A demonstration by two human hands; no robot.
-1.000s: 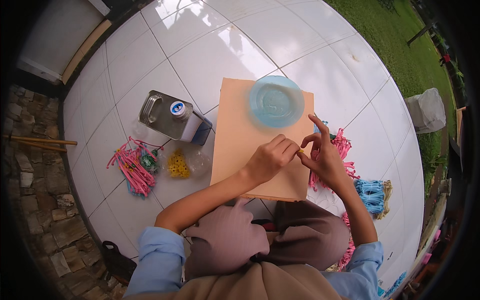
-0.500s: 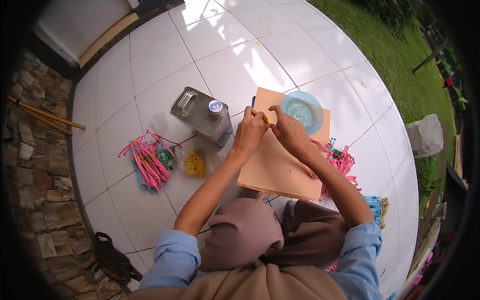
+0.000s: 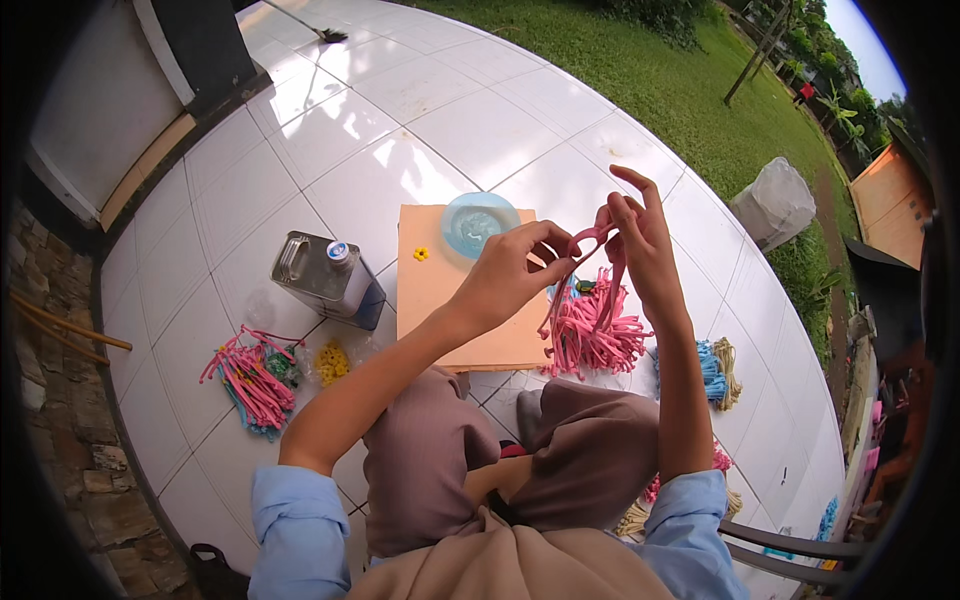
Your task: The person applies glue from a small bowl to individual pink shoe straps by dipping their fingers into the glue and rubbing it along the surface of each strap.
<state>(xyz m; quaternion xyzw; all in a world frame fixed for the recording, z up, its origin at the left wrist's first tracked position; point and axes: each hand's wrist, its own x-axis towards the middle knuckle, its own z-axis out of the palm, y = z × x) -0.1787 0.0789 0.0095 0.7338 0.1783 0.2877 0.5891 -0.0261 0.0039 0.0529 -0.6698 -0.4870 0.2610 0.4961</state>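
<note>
First, sticks [image 3: 70, 325]: two wooden lengths at the left edge of the frame.
Left bundle [image 3: 262, 385]: pink and blue strips heaped on the floor, lower left of centre.
Can [image 3: 318, 285]: metal, with a handle and a white-and-blue cap, standing left of centre.
Yellow pieces [image 3: 331, 362]: gathered in a clear bag just below the can.
Flower [image 3: 421, 254]: yellow with a dark middle, lying left of the bowl.
Board [image 3: 440, 325]: flat, peach-coloured, mid-frame, under the flower.
Bowl [image 3: 480, 228]: pale blue, at the board's upper part.
Left hand [image 3: 508, 272]: thumb and fingertips pinch the strip, right of centre.
Strip [image 3: 616, 270]: pink, looped between both hands, an end dangling above the pile.
Pile [image 3: 597, 335]: many pink strips, right of centre, beside the board.
Right hand [image 3: 643, 248]: fingers grip the strip, one finger raised clear.
Blue bundle [image 3: 712, 377]: right of the frame, beside beige strands [image 3: 728, 372].
White bag [image 3: 775, 203]: upper right, near the grass [image 3: 640, 75].
</note>
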